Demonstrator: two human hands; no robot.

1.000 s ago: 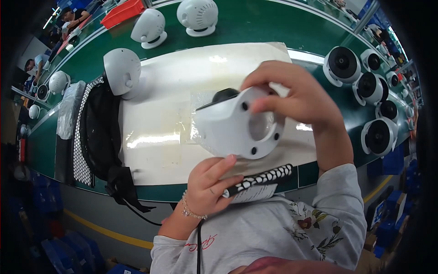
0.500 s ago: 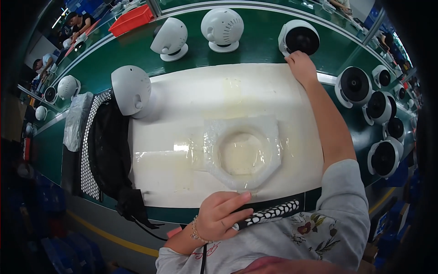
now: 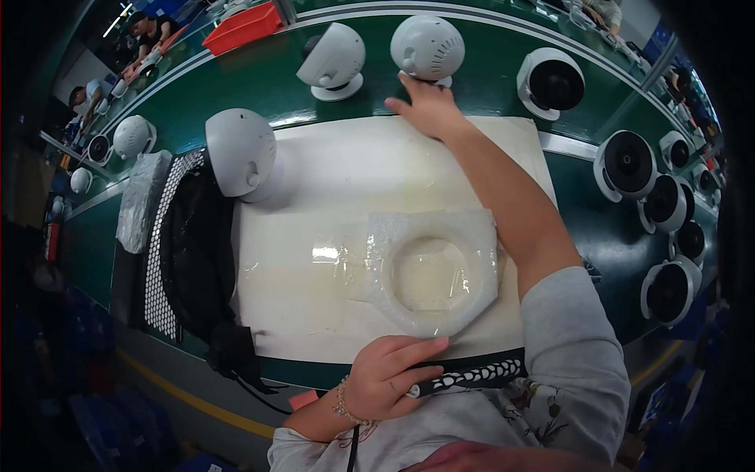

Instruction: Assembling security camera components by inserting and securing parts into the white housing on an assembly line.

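Right hand [image 3: 431,110] is resting, fingers spread, at the vented white device [image 3: 427,47], standing on the green bench [image 3: 487,80], not lifted | foam ring [image 3: 381,256] is bearing no device | left hand [image 3: 389,379] is resting beside the patterned strip [image 3: 476,374] (grip: cannot tell)

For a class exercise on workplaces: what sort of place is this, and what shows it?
Probably a factory assembly line: many matching white devices stand along a green bench, and other people bend over work surfaces beyond it.
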